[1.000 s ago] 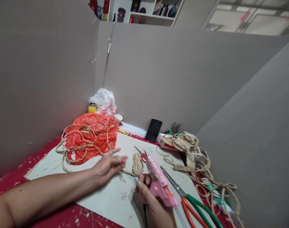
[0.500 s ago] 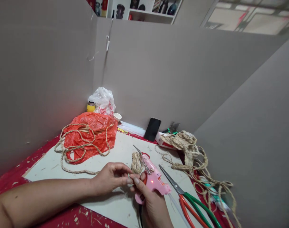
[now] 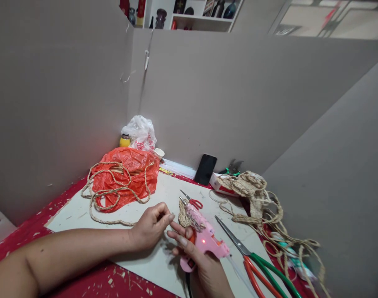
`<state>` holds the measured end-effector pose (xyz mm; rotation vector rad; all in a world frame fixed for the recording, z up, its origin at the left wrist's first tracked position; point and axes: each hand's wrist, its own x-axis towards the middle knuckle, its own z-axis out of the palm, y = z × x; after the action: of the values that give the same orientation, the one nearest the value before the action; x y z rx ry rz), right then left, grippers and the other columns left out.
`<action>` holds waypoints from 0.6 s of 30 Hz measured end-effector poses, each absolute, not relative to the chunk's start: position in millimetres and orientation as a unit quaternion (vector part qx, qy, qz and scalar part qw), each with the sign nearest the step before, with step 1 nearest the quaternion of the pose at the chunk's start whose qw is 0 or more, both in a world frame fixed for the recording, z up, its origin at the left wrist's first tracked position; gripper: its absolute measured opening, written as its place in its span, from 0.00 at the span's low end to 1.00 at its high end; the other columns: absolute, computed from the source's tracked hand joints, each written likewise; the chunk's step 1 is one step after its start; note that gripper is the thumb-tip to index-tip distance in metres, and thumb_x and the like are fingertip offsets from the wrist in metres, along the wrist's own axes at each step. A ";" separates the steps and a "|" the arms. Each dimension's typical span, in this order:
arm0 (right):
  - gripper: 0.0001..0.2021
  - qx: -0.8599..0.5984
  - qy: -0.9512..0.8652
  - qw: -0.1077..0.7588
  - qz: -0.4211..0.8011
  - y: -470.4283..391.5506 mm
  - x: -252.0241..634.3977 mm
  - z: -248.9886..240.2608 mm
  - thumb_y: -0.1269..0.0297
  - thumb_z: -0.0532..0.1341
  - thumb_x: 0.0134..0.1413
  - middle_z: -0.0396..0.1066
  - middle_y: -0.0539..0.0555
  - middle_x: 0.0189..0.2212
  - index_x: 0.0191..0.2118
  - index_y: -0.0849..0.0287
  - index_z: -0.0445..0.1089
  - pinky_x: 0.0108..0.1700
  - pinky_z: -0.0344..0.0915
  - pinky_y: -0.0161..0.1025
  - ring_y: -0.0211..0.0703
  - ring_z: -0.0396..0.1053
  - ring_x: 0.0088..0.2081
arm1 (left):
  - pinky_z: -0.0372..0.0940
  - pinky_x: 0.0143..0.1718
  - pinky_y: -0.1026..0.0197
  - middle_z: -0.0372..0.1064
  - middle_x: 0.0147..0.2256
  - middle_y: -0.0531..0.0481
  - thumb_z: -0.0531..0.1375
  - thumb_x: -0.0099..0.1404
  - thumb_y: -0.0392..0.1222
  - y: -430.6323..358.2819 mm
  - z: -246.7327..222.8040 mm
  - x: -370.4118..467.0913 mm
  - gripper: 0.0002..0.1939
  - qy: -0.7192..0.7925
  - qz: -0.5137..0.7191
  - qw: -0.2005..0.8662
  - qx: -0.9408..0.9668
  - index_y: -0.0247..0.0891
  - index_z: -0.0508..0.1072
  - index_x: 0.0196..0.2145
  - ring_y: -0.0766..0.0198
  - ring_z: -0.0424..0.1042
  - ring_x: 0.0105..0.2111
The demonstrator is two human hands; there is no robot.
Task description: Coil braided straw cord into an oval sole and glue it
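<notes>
My right hand [image 3: 203, 263] is wrapped round the handle of a pink glue gun [image 3: 209, 240], whose small orange light glows; its thumb and a finger stick out to the left. The nozzle points up and away, over a small coil of braided cord [image 3: 184, 214]. Close by on the left, my left hand [image 3: 151, 225] has thumb and index finger pinched together. What they hold, if anything, is too small to make out. The braided rope [image 3: 114, 222] runs to behind my left hand from the red plastic bag [image 3: 127, 176].
Small red-handled scissors [image 3: 193, 201] lie beyond the glue gun, large scissors [image 3: 245, 250] to its right. A phone [image 3: 205, 169] leans at the back. Tangled rope [image 3: 254, 184] covers the right side. Grey partitions [image 3: 207, 95] surround the white board [image 3: 71, 217].
My hands have moved slightly apart, and the right thumb has come away from the left fingertips. The glue gun's nozzle now shows apart from the small scissors. The view has shifted a little.
</notes>
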<state>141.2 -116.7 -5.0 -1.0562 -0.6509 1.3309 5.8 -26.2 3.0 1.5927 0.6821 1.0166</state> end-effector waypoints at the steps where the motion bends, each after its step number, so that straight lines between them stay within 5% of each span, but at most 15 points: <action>1: 0.11 -0.461 -0.296 0.608 0.575 -117.1 141.8 -6.1 0.59 0.71 0.45 0.76 0.53 0.44 0.36 0.54 0.76 0.36 0.65 0.37 0.39 0.70 0.31 | 0.56 0.29 0.64 0.60 0.22 0.55 0.57 0.63 0.51 -26.6 2.2 6.5 0.16 0.289 0.428 0.536 0.668 0.39 0.64 0.25 0.66 0.59 0.25; 6: 0.14 -0.507 -0.361 0.579 0.527 -119.8 148.5 -1.7 0.55 0.68 0.49 0.72 0.53 0.50 0.42 0.54 0.76 0.42 0.64 0.38 0.38 0.70 0.33 | 0.56 0.27 0.64 0.56 0.21 0.58 0.52 0.65 0.56 -29.2 -0.7 8.8 0.18 0.309 0.428 0.538 0.657 0.41 0.60 0.26 0.67 0.58 0.23; 11: 0.14 -0.483 -0.316 0.641 0.506 -115.6 155.1 7.1 0.61 0.71 0.45 0.74 0.53 0.44 0.40 0.54 0.75 0.36 0.66 0.37 0.40 0.70 0.32 | 0.53 0.24 0.65 0.50 0.18 0.60 0.48 0.67 0.56 -27.1 -0.8 9.0 0.21 0.306 0.393 0.556 0.665 0.41 0.56 0.22 0.69 0.52 0.20; 14: 0.14 -0.487 -0.306 0.660 0.483 -111.5 156.7 7.4 0.63 0.71 0.44 0.76 0.52 0.36 0.40 0.58 0.75 0.33 0.65 0.34 0.38 0.69 0.30 | 0.51 0.24 0.65 0.51 0.16 0.60 0.58 0.60 0.52 -28.1 3.6 6.9 0.20 0.267 0.338 0.577 0.694 0.39 0.60 0.18 0.70 0.51 0.19; 18: 0.15 -0.488 -0.288 0.698 0.438 -107.7 162.3 9.4 0.61 0.71 0.44 0.71 0.47 0.23 0.39 0.58 0.75 0.27 0.60 0.31 0.35 0.64 0.24 | 0.60 0.33 0.61 0.68 0.23 0.53 0.71 0.42 0.40 -34.1 5.6 0.4 0.11 0.215 0.302 0.610 0.700 0.38 0.74 0.24 0.62 0.65 0.27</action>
<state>162.3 -107.7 9.4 -1.0869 -0.6414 0.9755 0.4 -34.1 5.6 1.6167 0.4967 0.6975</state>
